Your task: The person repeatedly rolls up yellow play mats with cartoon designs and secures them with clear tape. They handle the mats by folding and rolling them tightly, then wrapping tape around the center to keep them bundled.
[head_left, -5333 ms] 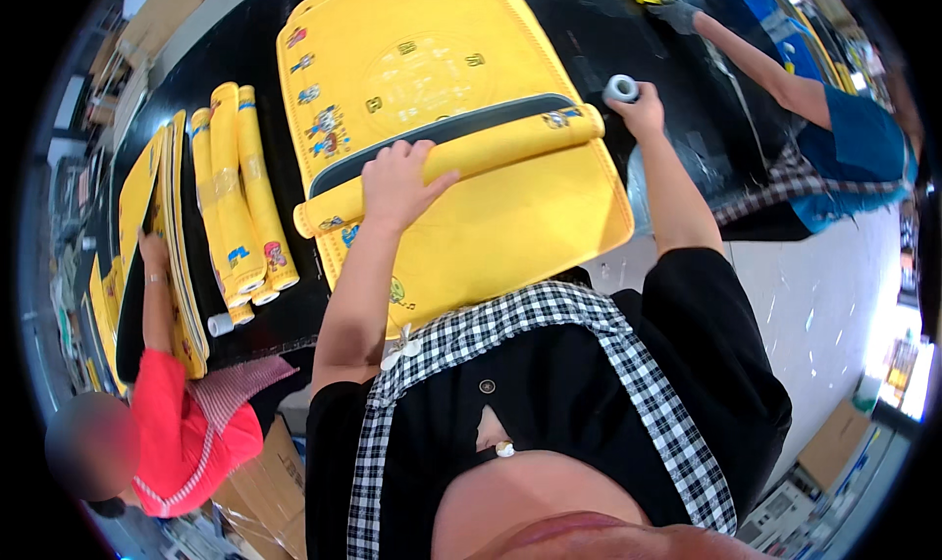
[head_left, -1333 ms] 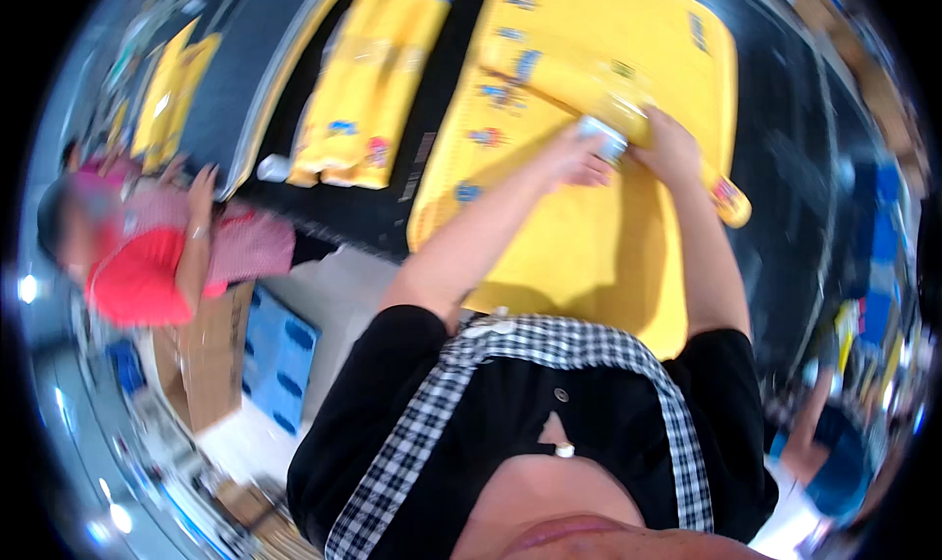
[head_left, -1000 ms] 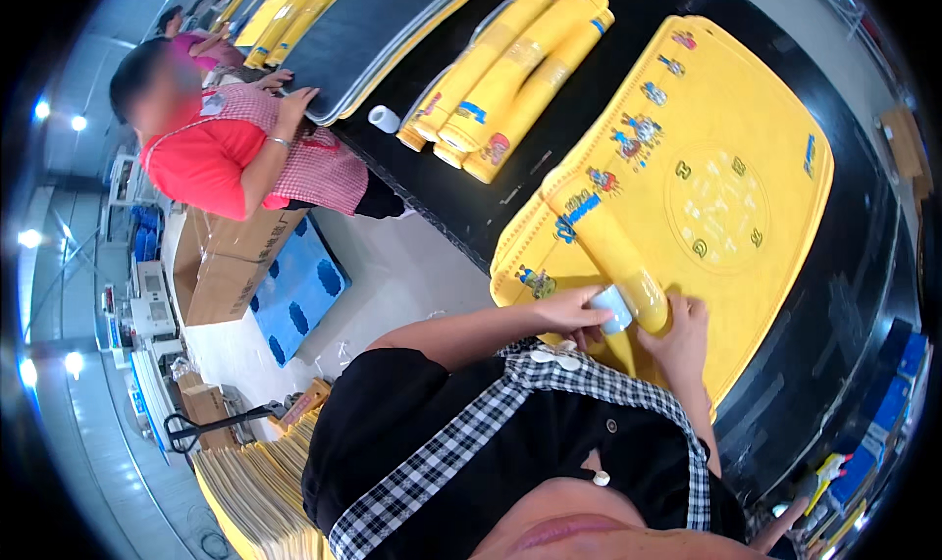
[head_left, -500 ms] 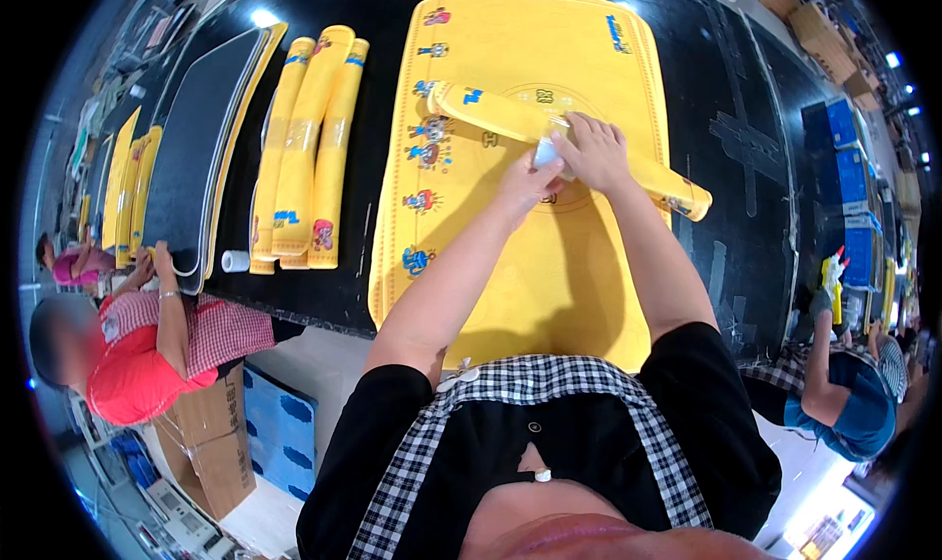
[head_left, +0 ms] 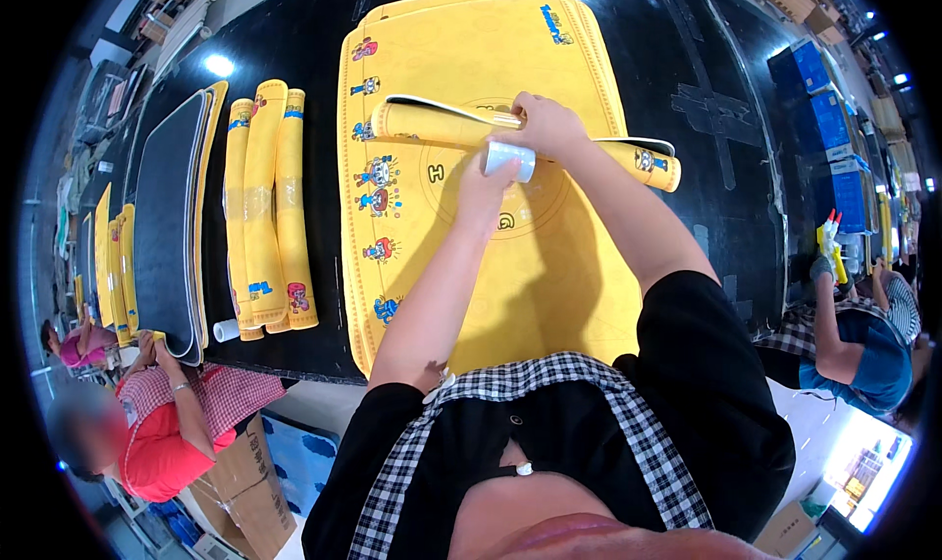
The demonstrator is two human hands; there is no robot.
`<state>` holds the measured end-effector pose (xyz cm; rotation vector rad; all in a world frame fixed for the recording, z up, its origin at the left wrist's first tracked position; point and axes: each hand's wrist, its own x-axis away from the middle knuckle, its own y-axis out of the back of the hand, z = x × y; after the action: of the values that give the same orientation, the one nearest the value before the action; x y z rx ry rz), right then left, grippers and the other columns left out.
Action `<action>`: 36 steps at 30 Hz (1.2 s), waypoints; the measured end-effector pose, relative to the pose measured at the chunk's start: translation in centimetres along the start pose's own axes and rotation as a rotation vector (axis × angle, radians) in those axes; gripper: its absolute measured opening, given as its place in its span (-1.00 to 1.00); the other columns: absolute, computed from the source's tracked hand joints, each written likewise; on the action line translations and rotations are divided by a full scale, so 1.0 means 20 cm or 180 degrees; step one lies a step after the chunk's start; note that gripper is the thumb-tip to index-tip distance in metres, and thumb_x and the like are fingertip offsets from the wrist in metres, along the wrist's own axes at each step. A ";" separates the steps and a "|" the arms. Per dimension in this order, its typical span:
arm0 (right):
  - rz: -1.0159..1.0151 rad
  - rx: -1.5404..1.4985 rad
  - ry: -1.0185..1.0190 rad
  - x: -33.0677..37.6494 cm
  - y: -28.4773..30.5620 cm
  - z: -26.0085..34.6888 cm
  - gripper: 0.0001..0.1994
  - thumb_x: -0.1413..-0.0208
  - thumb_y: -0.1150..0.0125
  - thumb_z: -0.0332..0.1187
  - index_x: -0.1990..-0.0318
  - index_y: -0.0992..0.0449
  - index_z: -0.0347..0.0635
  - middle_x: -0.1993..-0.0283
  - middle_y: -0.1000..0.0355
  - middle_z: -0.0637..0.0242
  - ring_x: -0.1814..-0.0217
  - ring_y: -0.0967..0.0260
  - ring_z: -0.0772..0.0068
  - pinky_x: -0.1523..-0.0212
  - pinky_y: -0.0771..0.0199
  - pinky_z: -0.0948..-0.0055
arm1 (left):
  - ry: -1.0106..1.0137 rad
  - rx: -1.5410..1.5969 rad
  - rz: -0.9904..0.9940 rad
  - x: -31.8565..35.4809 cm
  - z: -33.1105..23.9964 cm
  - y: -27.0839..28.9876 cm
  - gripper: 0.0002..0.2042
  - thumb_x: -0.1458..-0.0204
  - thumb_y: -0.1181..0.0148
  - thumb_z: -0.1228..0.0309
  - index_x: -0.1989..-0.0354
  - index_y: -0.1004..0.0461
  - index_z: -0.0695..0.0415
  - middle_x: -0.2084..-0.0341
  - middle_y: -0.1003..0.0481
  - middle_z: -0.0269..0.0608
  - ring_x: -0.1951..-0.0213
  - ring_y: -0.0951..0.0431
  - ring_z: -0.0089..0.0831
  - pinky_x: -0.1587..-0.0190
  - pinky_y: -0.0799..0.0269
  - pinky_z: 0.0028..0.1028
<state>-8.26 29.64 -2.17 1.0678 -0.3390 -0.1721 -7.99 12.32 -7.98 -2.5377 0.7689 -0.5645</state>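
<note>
As the head view shows, a yellow, cartoon-printed, dark-backed rolled mat [head_left: 422, 124] is positioned crosswise over a flat yellow printed mat [head_left: 461, 295], its right end projecting past that sheet's right edge above the black table [head_left: 741, 227]. Left hand [head_left: 483, 189]: fingers closed around a pale, glossy, cylindrical tape roll [head_left: 511, 163]. Right hand [head_left: 553, 128]: fingers curled over the middle of the rolled mat; whether they pinch it or only press on it cannot be told. The loose edge gapes toward both ends, exposing the dark backing. For a sound result, the edge probably needs firm pressure at the middle while tape is applied. Keep the tape square to the roll's axis, taut and unwrinkled. Avoid flattening the roll or catching the sheet beneath.
</note>
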 end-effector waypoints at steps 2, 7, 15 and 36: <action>0.0071 -0.0055 0.0067 -0.04 -0.01 -0.05 -0.24 0.14 -0.34 0.39 0.00 -0.55 -0.10 0.05 -0.56 0.18 -0.07 -0.52 0.14 -0.06 -0.53 0.18 | 0.0158 0.0036 0.0364 0.06 -0.10 -0.04 -0.61 -0.07 -0.36 0.45 -0.08 -0.46 0.21 0.12 -0.54 -0.28 0.10 -0.54 -0.49 0.00 -0.47 -0.41; -0.0075 0.0037 0.0221 -0.01 -0.04 0.01 -0.27 0.20 -0.47 0.29 0.03 -0.51 -0.12 0.09 -0.55 0.20 0.01 -0.52 0.11 0.02 -0.52 0.22 | -0.1056 -0.1881 0.2944 0.51 -0.25 -0.17 -0.54 0.08 -0.45 0.36 -0.01 -0.43 0.13 0.15 -0.55 -0.19 0.08 -0.56 -0.29 0.01 -0.47 -0.28; 0.0089 0.0253 0.0148 0.18 0.05 0.12 -0.26 0.25 -0.54 0.08 -0.05 -0.45 -0.19 -0.01 -0.54 0.07 -0.11 -0.51 0.07 -0.06 -0.51 0.24 | -0.1424 -0.4032 0.0476 0.73 -0.14 0.07 -0.40 0.08 -0.47 0.13 -0.08 -0.34 0.08 -0.12 -0.36 0.06 -0.19 -0.37 0.01 -0.22 -0.33 -0.17; 0.0762 -0.2057 0.1073 0.41 -0.45 1.34 -0.09 -0.10 -0.39 0.11 -0.45 -0.13 -0.22 -0.33 -0.28 -0.04 -0.46 -0.15 -0.01 -0.46 -0.10 0.01 | -0.0422 -0.2148 -0.1513 0.97 -1.32 1.10 -0.54 -0.01 -0.46 0.37 -0.06 -0.47 0.28 0.15 -0.62 -0.10 0.13 -0.64 -0.42 0.05 -0.55 -0.41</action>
<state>-9.93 0.73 3.16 0.3984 -0.0877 0.1118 -15.34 -23.17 7.58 -3.3811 0.3271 -0.2943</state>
